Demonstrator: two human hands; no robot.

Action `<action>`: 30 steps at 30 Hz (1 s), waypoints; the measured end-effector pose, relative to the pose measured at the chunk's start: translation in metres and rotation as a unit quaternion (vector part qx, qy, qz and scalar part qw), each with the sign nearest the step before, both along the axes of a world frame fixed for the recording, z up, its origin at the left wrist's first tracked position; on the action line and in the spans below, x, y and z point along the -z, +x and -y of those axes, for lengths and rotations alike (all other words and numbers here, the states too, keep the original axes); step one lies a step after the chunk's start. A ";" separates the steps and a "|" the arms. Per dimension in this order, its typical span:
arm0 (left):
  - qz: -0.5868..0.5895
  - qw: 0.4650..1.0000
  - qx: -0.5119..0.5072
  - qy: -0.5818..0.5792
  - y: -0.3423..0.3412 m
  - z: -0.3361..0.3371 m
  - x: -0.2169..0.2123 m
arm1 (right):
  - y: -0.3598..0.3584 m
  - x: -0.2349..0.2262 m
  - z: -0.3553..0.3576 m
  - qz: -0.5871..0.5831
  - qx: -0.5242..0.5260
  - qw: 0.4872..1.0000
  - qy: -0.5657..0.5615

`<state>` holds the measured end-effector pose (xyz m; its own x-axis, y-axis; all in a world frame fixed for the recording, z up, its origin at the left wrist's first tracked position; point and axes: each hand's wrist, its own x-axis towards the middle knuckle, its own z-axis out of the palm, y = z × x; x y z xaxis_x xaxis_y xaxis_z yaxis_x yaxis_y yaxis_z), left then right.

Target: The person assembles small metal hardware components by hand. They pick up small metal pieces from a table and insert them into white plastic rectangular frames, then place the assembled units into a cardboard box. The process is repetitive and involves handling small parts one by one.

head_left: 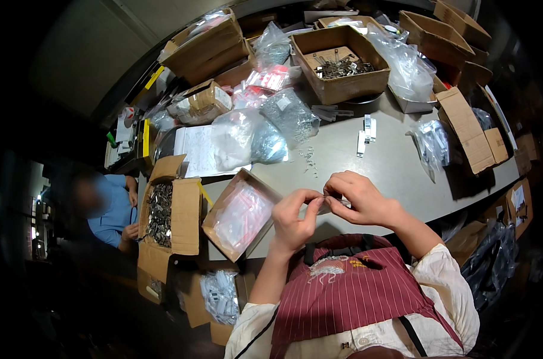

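My left hand [295, 220] and my right hand [360, 200] meet in front of my chest above the table's near edge. Both are closed in a pinch, fingertips together, on what looks like a small clear plastic bag [325, 209], mostly hidden by the fingers. Left of my left hand, an open cardboard box [210, 230] holds flat clear bags with red lines [243, 216]. Beyond my hands, small metal pieces [309, 160] lie scattered on the grey table [337, 164]. A few white-and-metal parts [365, 136] lie together farther right.
A carton of dark metal parts [159, 215] stands at the left, near a person in blue [113, 206]. Bulging clear bags [270, 140] rest on papers [191, 146]. At the back stands a box of metal parts [341, 87]; at the right, a bagged bundle [432, 142] and cardboard [470, 128].
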<state>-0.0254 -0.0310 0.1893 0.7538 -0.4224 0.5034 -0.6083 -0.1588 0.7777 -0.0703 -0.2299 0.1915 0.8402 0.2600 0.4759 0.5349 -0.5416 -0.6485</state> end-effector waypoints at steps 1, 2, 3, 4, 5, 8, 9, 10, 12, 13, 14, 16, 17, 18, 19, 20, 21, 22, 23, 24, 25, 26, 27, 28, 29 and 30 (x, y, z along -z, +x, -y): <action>-0.015 1.000 -0.004 0.003 0.000 -0.006 -0.001 | 0.003 -0.001 -0.001 -0.008 -0.018 1.000 0.014; -0.030 1.000 -0.008 0.006 0.000 -0.012 -0.003 | 0.006 -0.002 -0.004 -0.017 -0.037 0.999 0.027; -0.031 0.999 -0.006 0.012 0.000 -0.018 -0.005 | 0.008 -0.002 -0.008 -0.025 -0.051 0.998 0.039; -0.035 0.999 -0.005 0.017 -0.002 -0.024 -0.007 | 0.008 -0.003 -0.012 -0.036 -0.065 0.996 0.050; -0.039 0.999 -0.006 0.022 -0.004 -0.030 -0.008 | 0.009 -0.003 -0.017 -0.047 -0.080 0.994 0.061; -0.092 0.995 -0.012 -0.021 -0.006 -0.050 0.001 | 0.014 -0.004 -0.034 -0.109 -0.098 0.987 0.069; -0.142 0.988 -0.013 -0.067 -0.008 -0.056 0.003 | 0.016 -0.007 -0.038 -0.120 -0.106 0.985 0.066; -0.189 0.976 -0.014 -0.110 -0.008 -0.065 0.003 | 0.019 -0.012 -0.043 -0.129 -0.116 0.983 0.064; -0.267 0.949 -0.017 -0.167 -0.011 -0.083 0.008 | 0.026 -0.022 -0.055 -0.152 -0.133 0.978 0.054; -0.274 0.942 -0.030 -0.189 -0.013 -0.090 0.010 | 0.029 -0.025 -0.061 -0.162 -0.141 0.976 0.041; -0.282 0.935 -0.043 -0.210 -0.014 -0.097 0.012 | 0.032 -0.028 -0.066 -0.171 -0.148 0.974 0.028; -0.297 0.918 -0.061 -0.254 -0.015 -0.111 0.020 | 0.038 -0.031 -0.079 -0.198 -0.160 0.967 0.015; -0.303 0.911 -0.068 -0.271 -0.016 -0.118 0.023 | 0.042 -0.027 -0.085 -0.214 -0.176 0.960 0.027; -0.307 0.903 -0.076 -0.289 -0.018 -0.125 0.026 | 0.046 -0.022 -0.092 -0.231 -0.192 0.953 0.038; -0.312 0.896 -0.084 -0.306 -0.019 -0.131 0.027 | 0.049 -0.019 -0.100 -0.248 -0.208 0.945 0.050; -0.314 0.892 -0.107 -0.308 -0.021 -0.137 0.025 | 0.051 -0.018 -0.109 -0.285 -0.223 0.929 0.081; -0.319 0.876 -0.122 -0.339 -0.021 -0.144 0.028 | 0.053 -0.020 -0.119 -0.323 -0.237 0.910 0.111; -0.323 0.861 -0.138 -0.369 -0.022 -0.153 0.031 | 0.054 -0.019 -0.130 -0.359 -0.251 0.888 0.140; -0.325 0.843 -0.154 -0.399 -0.022 -0.162 0.031 | 0.057 -0.015 -0.138 -0.382 -0.276 0.861 0.191; -0.345 0.788 -0.206 -0.467 -0.022 -0.167 0.031 | 0.062 -0.008 -0.145 -0.404 -0.299 0.831 0.240; -0.355 0.741 -0.128 -0.555 -0.023 -0.189 0.041 | 0.068 0.001 -0.153 -0.425 -0.324 0.794 0.288; -0.369 0.689 -0.051 -0.621 -0.024 -0.215 0.063 | 0.077 0.016 -0.163 -0.387 -0.317 0.817 0.287; -0.377 0.630 0.028 -0.678 -0.026 -0.238 0.080 | 0.090 0.037 -0.167 -0.352 -0.291 0.859 0.232; -0.384 0.569 0.079 -0.723 -0.031 -0.254 0.084 | 0.103 0.053 -0.175 -0.323 -0.257 0.898 0.155; -0.385 0.559 0.117 -0.725 -0.036 -0.273 0.093 | 0.115 0.069 -0.182 -0.286 -0.221 0.929 0.076; -0.386 0.523 0.153 -0.744 -0.040 -0.287 0.104 | 0.130 0.093 -0.180 -0.200 -0.179 0.962 -0.053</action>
<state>-0.0655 0.2565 0.0855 0.9869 -0.1558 0.0427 0.1584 0.9852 -0.0661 0.0593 -0.0496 0.0983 0.7979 0.5963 0.0886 0.4189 -0.4427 -0.7928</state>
